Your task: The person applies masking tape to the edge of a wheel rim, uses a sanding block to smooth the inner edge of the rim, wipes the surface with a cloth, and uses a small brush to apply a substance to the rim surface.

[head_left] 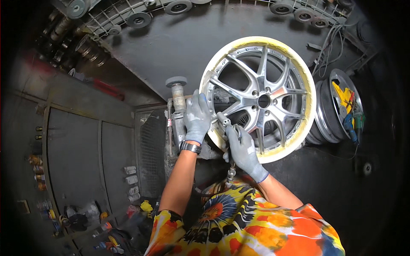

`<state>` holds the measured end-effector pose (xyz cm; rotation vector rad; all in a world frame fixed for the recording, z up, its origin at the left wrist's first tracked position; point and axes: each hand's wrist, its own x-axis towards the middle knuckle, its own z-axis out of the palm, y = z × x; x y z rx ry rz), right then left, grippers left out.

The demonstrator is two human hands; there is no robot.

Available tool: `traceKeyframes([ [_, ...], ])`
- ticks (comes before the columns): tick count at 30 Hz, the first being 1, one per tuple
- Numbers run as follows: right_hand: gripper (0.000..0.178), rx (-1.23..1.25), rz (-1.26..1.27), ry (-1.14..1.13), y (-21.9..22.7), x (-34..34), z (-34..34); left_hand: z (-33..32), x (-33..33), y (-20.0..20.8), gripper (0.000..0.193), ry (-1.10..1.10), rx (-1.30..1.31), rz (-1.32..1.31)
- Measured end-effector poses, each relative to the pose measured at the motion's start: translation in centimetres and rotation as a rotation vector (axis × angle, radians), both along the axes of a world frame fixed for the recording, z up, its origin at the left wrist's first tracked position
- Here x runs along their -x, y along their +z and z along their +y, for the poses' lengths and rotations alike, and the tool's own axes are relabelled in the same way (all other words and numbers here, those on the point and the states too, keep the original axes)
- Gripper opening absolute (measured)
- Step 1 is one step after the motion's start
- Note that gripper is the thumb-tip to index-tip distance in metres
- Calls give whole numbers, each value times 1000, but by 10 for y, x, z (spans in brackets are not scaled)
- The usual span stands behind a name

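A silver multi-spoke alloy wheel rim [245,101] stands before me, with yellowish tape or coating around its outer lip. My left hand [197,117], in a grey glove, rests against the left edge of the rim with its fingers stretched upward; its thumb is hidden. Closed around a small air grinder [224,119] is my gloved right hand [244,149], just inside the rim's lower left. The grinder's front end points up and left near a spoke. Below that hand a metal hose fitting [231,173] hangs from the tool.
Left of the rim is a machine with a round grey disc [176,81]. Abrasive wheels [139,20] hang on a wire rack along the top. At right, another wheel [328,111] holds yellow, blue and green tools. Cables [331,47] dangle at upper right.
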<state>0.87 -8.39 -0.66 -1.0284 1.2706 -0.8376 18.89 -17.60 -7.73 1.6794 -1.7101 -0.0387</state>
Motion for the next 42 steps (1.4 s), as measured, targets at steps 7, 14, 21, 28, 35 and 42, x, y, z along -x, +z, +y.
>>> traceKeyframes([
  [7,38,-90,10,35,5,-1,0,-8,-6,-9,34,-42,76,-162],
  [14,43,-192,36,76,6,-7,-2,-10,-12,-21,32,-46,126,-258],
  [21,43,202,77,-93,-17,-24,-19,-5,-4,-4,35,-42,10,50],
  [28,44,77,-1,-147,-6,-27,-15,-10,-2,0,32,10,-186,201],
  [35,42,-71,10,-93,0,-10,11,-6,-8,-15,29,-48,100,-90],
  [42,42,-110,72,6,-1,-15,10,-6,-6,-15,29,-31,61,-61],
])
